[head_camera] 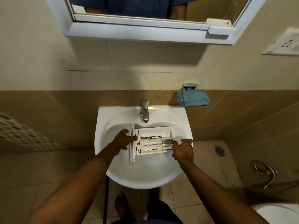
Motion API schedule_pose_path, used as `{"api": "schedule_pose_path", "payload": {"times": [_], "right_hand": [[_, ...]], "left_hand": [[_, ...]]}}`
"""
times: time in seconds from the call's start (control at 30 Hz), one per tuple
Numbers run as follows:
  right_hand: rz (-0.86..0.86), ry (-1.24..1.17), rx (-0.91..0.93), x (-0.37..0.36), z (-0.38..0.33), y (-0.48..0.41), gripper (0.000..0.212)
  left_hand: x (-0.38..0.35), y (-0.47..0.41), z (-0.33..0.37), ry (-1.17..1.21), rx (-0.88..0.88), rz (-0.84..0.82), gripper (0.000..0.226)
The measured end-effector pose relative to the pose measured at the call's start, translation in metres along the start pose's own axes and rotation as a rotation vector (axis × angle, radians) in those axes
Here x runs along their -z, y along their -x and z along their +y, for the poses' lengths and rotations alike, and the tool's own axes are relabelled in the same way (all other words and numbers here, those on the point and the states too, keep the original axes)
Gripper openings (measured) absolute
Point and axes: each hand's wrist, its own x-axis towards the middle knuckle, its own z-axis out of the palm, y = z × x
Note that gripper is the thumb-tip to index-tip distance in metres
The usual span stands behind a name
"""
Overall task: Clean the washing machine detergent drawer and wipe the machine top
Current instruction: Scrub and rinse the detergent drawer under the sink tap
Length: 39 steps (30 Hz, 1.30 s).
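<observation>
White perforated bin (24, 135): stands at the far left against the tiled wall, well apart from the basin.
left hand (124, 139): closed around the left end of the detergent drawer, thumb over the top edge just behind the front panel, fingers curled underneath.
detergent drawer (155, 132): white plastic, lying crosswise over the bowl of the sink, just below the tap. It spans the gap between the two hands, front panel on edge at the left, open compartments facing up. Brown residue streaks the compartment floors and spots the wall behind the panel. I can't tell whether its underside touches the bowl.
tap (144, 112): chrome, on the back ledge, spout pointing at the drawer's far side.
sink (103, 126): white ceramic, fixed to the tan tiles.
mirror (145, 13): white-framed, on the wall above the sink.
right hand (183, 148): gripping the drawer's right end, fingers curled over the rear corner beside a small grey insert, palm outside the drawer.
blue cloth (192, 98): draped from a metal holder on the wall, up and to the right of the sink, clear of both hands.
floor drain (220, 150): set in the tiles right of the sink.
wall socket (284, 44): white, high at the right edge.
</observation>
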Motion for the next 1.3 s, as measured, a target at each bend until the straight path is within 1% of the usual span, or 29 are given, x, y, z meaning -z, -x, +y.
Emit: {"api": "schedule_pose_path", "payload": {"times": [0.13, 0.2, 0.3, 0.4, 0.47, 0.53, 0.6, 0.67, 0.77, 0.87, 1.03, 1.17, 1.23, 1.3], "right_hand": [[-0.094, -0.040, 0.120, 0.001, -0.013, 0.011, 0.017], [-0.137, -0.050, 0.208, -0.001, -0.017, 0.009, 0.009], [-0.183, -0.050, 0.290, -0.005, -0.024, -0.002, 0.008], [-0.253, -0.084, 0.279, -0.006, -0.047, -0.013, 0.013], [-0.338, -0.098, 0.263, -0.008, -0.065, -0.020, 0.015], [-0.431, -0.122, 0.243, -0.011, -0.080, -0.028, 0.015], [-0.501, -0.141, 0.215, -0.015, -0.092, -0.038, 0.013], [-0.557, -0.160, 0.183, -0.019, -0.099, -0.046, 0.010], [-0.619, -0.198, 0.165, -0.021, -0.103, -0.061, 0.007], [-0.660, -0.250, 0.133, -0.016, -0.104, -0.068, 0.008], [-0.662, -0.376, 0.031, -0.003, -0.106, -0.066, 0.014], [-0.641, -0.476, -0.011, -0.002, -0.107, -0.056, 0.020], [-0.635, -0.476, -0.022, -0.007, -0.109, -0.052, 0.020], [-0.625, -0.466, -0.030, -0.014, -0.111, -0.048, 0.019]], "left_hand": [[0.007, 0.007, -0.003, -0.089, -0.046, 0.014, 0.073], [0.013, 0.009, -0.001, -0.131, -0.063, 0.022, 0.065], [0.024, 0.013, 0.013, -0.269, -0.139, 0.063, 0.054], [0.034, 0.012, 0.039, -0.494, -0.331, 0.179, 0.045], [0.035, 0.009, 0.061, -0.541, -0.456, 0.239, 0.043], [0.030, 0.004, 0.084, -0.558, -0.538, 0.249, 0.048], [0.021, -0.002, 0.106, -0.599, -0.594, 0.227, 0.059], [0.015, -0.010, 0.123, -0.715, -0.644, 0.198, 0.067], [0.010, -0.022, 0.136, -0.890, -0.681, 0.169, 0.067], [0.007, -0.026, 0.144, -1.008, -0.700, 0.168, 0.062], [0.012, -0.032, 0.149, -1.069, -0.705, 0.135, 0.064], [0.018, -0.039, 0.149, -1.070, -0.739, 0.120, 0.063], [0.018, -0.040, 0.147, -1.062, -0.765, 0.132, 0.060], [0.019, -0.043, 0.144, -1.062, -0.809, 0.143, 0.052]]}}
